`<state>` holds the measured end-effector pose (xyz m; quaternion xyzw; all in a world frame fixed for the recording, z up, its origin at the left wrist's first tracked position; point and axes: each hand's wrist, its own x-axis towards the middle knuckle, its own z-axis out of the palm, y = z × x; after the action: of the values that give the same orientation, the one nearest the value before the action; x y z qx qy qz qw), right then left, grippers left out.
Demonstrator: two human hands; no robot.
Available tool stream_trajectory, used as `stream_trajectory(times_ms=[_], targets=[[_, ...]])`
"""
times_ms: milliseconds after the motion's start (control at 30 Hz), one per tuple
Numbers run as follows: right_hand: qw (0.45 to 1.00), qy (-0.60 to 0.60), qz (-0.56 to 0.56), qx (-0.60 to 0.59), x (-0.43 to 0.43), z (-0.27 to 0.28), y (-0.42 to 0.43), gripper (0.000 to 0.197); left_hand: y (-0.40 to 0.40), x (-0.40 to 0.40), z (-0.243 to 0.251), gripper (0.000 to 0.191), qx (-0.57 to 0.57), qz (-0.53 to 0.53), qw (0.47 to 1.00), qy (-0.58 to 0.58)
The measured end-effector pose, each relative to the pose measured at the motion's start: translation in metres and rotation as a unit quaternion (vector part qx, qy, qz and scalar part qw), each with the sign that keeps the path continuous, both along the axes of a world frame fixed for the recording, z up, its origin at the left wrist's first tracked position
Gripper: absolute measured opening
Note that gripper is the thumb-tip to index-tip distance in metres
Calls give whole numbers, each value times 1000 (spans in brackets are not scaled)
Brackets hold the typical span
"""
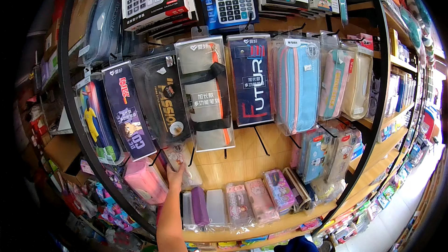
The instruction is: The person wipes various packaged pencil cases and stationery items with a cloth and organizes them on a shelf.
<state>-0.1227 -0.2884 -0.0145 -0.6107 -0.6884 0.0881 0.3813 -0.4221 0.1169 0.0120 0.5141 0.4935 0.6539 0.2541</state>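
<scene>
My left hand (175,175) reaches up from the bottom of the view to the left part of the shelf rack. Its thumb lies against the lower left side of a pale pencil case (190,171) in clear plastic, printed with a cartoon figure. The other fingers are mostly hidden. That case leans below a row of hanging packs, under a black pencil case (164,101) and a grey one with black straps (208,94). Beside my wrist, to the left, is a pink pencil case (147,182). My right hand is out of view.
Bare metal hooks (261,141) stick out over the wooden shelf back. A purple pencil case (199,206) and several others stand along the lower wooden shelf (224,235). Boxed calculators (232,1) are stacked above. Black metal posts (376,59) frame the rack; a tiled aisle (395,210) runs at right.
</scene>
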Motion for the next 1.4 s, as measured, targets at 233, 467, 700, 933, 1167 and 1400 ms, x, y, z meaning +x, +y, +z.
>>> stream_trajectory(times_ms=[233,467,700,933,1167,1400], targets=[[997,47,34,-57,-1,5,5,17,-54,-4,10,41,14,-87,989,-120],[982,134,121,-60,-9,8,20,22,-141,-14,17,57,42,-104,973,-204],[959,-54,263,88,1,-15,51,19,-212,-19,7,66,142,-96,977,-124],[964,104,231,79,-19,6,68,22,-280,56,-48,56,54,-87,994,-24],[948,219,221,72,-20,11,73,26,-325,121,-105,30,-59,32,977,204],[928,319,180,65,-5,20,53,32,-337,131,-83,36,49,7,948,313]])
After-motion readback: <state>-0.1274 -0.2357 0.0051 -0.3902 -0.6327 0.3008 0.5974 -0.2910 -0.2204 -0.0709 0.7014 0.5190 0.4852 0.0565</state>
